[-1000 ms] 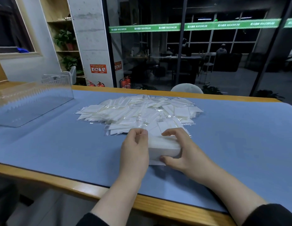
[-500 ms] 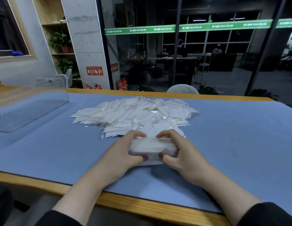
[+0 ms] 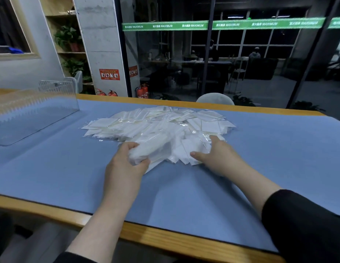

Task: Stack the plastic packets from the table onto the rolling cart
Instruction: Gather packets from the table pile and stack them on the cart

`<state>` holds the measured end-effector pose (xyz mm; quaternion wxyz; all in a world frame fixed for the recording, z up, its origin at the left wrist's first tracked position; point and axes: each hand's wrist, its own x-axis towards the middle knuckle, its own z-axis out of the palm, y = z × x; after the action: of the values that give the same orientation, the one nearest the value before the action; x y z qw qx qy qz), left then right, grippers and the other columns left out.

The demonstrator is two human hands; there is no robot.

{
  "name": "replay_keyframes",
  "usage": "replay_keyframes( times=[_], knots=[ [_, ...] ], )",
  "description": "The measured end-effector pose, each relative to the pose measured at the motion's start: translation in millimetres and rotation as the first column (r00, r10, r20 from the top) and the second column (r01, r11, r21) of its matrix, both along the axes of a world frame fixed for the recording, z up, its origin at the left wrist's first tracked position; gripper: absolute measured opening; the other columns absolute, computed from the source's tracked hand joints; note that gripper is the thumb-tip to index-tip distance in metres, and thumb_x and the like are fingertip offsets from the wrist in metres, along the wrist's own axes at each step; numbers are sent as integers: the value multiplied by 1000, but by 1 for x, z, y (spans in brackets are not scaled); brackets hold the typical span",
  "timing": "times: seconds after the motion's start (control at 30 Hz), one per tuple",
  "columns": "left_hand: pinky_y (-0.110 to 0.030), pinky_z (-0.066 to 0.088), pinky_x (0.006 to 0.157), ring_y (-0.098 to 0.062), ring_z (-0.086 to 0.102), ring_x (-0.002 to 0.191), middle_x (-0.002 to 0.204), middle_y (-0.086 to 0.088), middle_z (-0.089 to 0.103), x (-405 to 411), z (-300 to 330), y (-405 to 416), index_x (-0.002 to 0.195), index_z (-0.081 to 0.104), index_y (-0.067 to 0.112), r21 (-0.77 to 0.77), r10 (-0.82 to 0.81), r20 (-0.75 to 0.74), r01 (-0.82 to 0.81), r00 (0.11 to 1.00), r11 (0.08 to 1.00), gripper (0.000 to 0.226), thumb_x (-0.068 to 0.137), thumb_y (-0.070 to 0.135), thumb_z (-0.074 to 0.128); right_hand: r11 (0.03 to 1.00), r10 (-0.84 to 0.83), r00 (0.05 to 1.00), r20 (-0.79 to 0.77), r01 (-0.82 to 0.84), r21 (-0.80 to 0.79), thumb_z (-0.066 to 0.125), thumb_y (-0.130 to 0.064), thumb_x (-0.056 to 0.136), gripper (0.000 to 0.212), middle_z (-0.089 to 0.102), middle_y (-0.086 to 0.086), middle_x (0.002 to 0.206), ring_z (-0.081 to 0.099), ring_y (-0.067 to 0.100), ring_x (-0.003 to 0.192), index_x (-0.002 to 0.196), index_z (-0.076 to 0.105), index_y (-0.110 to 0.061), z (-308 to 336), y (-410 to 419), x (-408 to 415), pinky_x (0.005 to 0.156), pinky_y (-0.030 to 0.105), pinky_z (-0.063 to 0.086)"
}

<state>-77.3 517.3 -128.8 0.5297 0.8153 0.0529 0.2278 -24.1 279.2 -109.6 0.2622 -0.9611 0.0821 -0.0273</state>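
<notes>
Half a second ago both hands clasped one squared bundle of packets between them, just short of the pile; now the right hand (image 3: 214, 158) has let go and reached forward to the pile's near right edge, while the bundle sits in the left hand (image 3: 125, 162) alone.

At the far left a clear plastic bin (image 3: 34, 112), hard-walled and glossy, stands on the blue surface (image 3: 184, 196), which looks like a soft matte mat edged in pale wood. The left hand grips the bundle of packets (image 3: 146, 150), thumb curled over its near end, fingers wrapped behind; the bundle is white, soft-edged and slightly blurred. Beyond it the loose pile of packets (image 3: 157, 124) spreads wide: flat, thin, rectangular sleeves of crinkly clear film over white inserts, overlapping at all angles. The right hand lies with fingers spread flat on the pile's near packets and thumb out to the side, pressing rather than pinching.

As for progress, most of the work seems to remain: the heap is large, only one bundle is gathered, and no rolling cart is in view, so what has reached it cannot be told.
</notes>
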Motion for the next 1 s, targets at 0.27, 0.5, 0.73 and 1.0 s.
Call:
replay_keyframes(
  times=[0.27, 0.5, 0.73, 1.0],
  knots=[
    [-20, 38, 46, -14, 47, 53, 77, -5, 61, 4, -5, 4, 116, 51, 47, -79, -65, -26, 63, 998, 995, 48, 85, 15, 71, 969, 15, 982, 186, -60, 241, 56, -16, 93, 60, 58, -5, 108, 58, 24, 101, 148, 39, -32, 2, 18, -5, 73, 29, 47],
    [-27, 44, 56, -17, 51, 63, 85, -1, 56, 5, -4, 7, 112, 51, 45, -223, -73, 34, 79, 997, 972, 49, 83, 16, 77, 931, 335, 866, 371, -365, 10, 53, -13, 89, 14, 55, -7, 82, 50, 14, 76, 80, 56, -22, 42, -19, -33, 67, 33, 41],
    [-28, 49, 57, -13, 53, 63, 82, -4, 58, -1, -2, 4, 108, 54, 46, -235, -236, 16, 234, 972, 944, 50, 82, 11, 78, 802, 591, 770, 241, -530, -276, 65, -19, 86, 13, 55, -11, 99, 47, 7, 90, 95, 63, -28, 30, 13, -43, 73, 11, 36],
    [-20, 41, 52, -12, 45, 61, 68, 16, 53, -9, 2, -1, 110, 58, 41, -167, -452, -50, 439, 891, 883, 33, 91, 15, 64, 813, 329, 898, 293, -427, 396, 86, -27, 77, 100, 46, -14, 129, 58, -8, 85, 150, 21, -48, -6, 21, -38, 70, 5, 42]
  ],
)
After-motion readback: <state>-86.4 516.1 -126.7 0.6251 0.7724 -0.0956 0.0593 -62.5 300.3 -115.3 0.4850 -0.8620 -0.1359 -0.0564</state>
